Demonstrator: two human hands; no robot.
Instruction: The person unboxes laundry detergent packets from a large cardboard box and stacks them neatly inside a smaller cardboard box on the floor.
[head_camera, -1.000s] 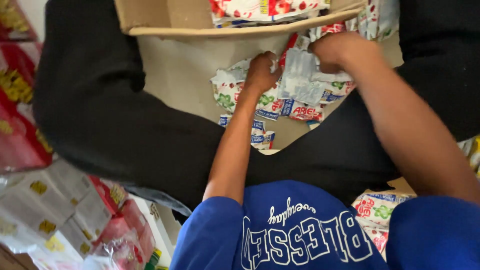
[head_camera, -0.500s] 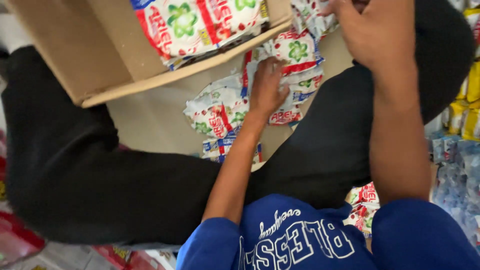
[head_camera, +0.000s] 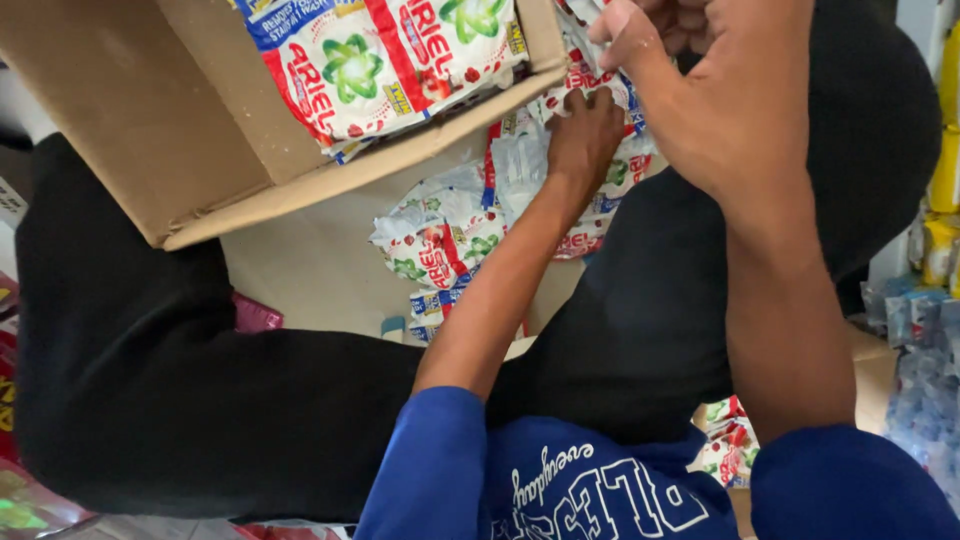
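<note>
A heap of small white, red and green detergent sachets (head_camera: 450, 235) lies on the beige floor between my black-trousered legs. My left hand (head_camera: 585, 135) reaches down onto the far end of the heap, its fingers closed on sachets there. My right hand (head_camera: 715, 90) is raised just beside it, closer to the camera, with curled fingers and the thumb pointing left over the sachets. Whether it holds anything is hidden. An open cardboard box (head_camera: 200, 130) at the top left holds bigger packs (head_camera: 390, 60) of the same kind.
My left leg (head_camera: 150, 400) and right leg (head_camera: 860, 130) fence in the floor patch. Yellow packets (head_camera: 945, 150) and clear bluish packs (head_camera: 920, 380) stack at the right. More sachets (head_camera: 730, 450) lie by my right thigh, and a pink packet (head_camera: 255, 315) lies by the left leg.
The view has swung, so the box now fills the top left. My right hand has lifted off the heap toward the camera. My left hand stays on the sachets.
</note>
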